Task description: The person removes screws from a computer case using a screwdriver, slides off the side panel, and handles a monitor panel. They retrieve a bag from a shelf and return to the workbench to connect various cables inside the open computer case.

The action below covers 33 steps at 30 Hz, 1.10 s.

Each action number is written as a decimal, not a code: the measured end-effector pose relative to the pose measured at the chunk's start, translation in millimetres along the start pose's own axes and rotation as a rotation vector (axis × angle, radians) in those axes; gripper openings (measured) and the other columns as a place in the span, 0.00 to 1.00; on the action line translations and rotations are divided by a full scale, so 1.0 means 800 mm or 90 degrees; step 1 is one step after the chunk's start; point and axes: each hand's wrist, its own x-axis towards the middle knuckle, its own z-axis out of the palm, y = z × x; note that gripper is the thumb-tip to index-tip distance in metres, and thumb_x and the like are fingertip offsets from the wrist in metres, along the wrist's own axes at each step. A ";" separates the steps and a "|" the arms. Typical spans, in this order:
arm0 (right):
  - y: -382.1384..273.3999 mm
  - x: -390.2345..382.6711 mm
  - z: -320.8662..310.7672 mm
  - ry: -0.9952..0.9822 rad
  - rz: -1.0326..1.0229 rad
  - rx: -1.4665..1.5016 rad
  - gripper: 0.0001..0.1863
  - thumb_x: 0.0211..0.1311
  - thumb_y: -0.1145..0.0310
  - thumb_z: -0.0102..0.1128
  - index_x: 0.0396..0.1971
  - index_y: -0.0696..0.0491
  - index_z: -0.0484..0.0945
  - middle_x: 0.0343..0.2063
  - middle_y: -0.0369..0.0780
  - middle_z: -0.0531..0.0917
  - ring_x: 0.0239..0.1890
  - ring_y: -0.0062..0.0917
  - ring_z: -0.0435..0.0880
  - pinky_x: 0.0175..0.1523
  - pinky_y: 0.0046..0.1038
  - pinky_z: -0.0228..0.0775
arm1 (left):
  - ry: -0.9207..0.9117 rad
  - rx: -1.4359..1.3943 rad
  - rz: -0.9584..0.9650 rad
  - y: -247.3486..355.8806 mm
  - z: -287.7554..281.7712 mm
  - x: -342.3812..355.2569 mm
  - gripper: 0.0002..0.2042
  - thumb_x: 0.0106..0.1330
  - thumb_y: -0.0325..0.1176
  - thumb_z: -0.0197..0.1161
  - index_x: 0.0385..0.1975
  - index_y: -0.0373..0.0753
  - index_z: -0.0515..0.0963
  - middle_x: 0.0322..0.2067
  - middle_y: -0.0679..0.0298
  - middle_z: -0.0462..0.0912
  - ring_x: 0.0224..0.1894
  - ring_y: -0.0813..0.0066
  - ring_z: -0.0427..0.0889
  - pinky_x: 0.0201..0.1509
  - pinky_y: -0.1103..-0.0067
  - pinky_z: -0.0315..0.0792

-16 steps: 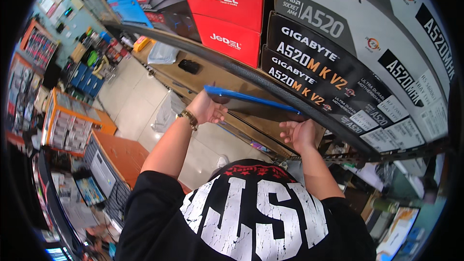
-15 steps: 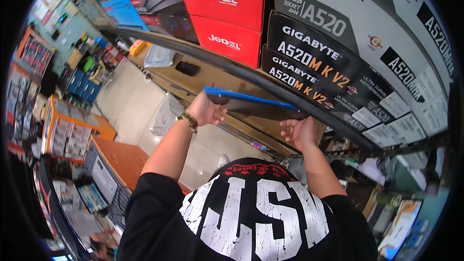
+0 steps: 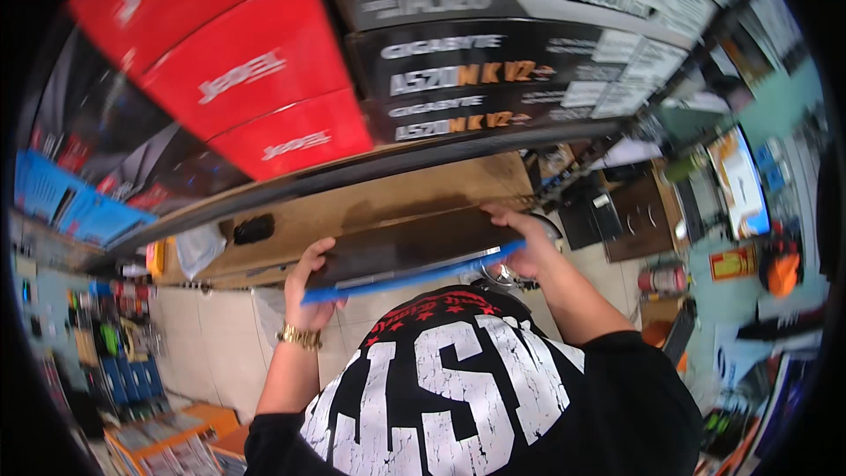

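In front of my chest I hold a flat, dark box with a blue edge [image 3: 405, 251], tilted so its broad dark face shows and the blue side is nearest me. My left hand [image 3: 310, 275] closes around its left end, thumb over the top. At the other end my right hand [image 3: 520, 234] grips the box, its fingers partly hidden beneath. A gold-coloured watch [image 3: 300, 336] is on my left wrist.
Ahead, a dark-edged upper shelf bears red boxes [image 3: 256, 84] and black and grey motherboard boxes [image 3: 476, 79]. The brown lower shelf [image 3: 414, 181] carries a black object [image 3: 254, 229] and a clear plastic bag [image 3: 201, 249]. A lit monitor [image 3: 738, 181] stands at right.
The box has come off the lower shelf's edge toward me and tipped, now showing its broad dark face. Both hands have closed on its ends. The view has swung right.
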 end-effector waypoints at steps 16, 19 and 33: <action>0.119 -0.382 -0.237 0.365 -0.326 0.096 0.36 0.56 0.68 0.61 0.68 0.64 0.76 0.53 0.47 0.89 0.51 0.36 0.91 0.62 0.34 0.83 | -0.660 0.534 0.139 -0.129 0.293 0.088 0.26 0.71 0.29 0.53 0.69 0.33 0.67 0.66 0.54 0.70 0.76 0.62 0.64 0.83 0.71 0.52; 0.118 -0.404 -0.242 0.409 -0.300 0.287 0.32 0.57 0.68 0.66 0.63 0.64 0.79 0.50 0.48 0.90 0.47 0.38 0.92 0.58 0.37 0.85 | -0.720 0.544 0.121 -0.161 0.346 0.112 0.27 0.70 0.27 0.53 0.70 0.33 0.67 0.67 0.56 0.69 0.77 0.64 0.62 0.84 0.71 0.50; 0.062 -0.386 -0.502 0.465 -0.335 0.222 0.30 0.63 0.73 0.70 0.66 0.60 0.77 0.54 0.44 0.88 0.55 0.36 0.89 0.64 0.39 0.82 | -0.268 0.682 -0.108 -0.487 0.466 0.337 0.27 0.81 0.40 0.60 0.73 0.31 0.69 0.51 0.52 0.89 0.53 0.63 0.87 0.62 0.69 0.77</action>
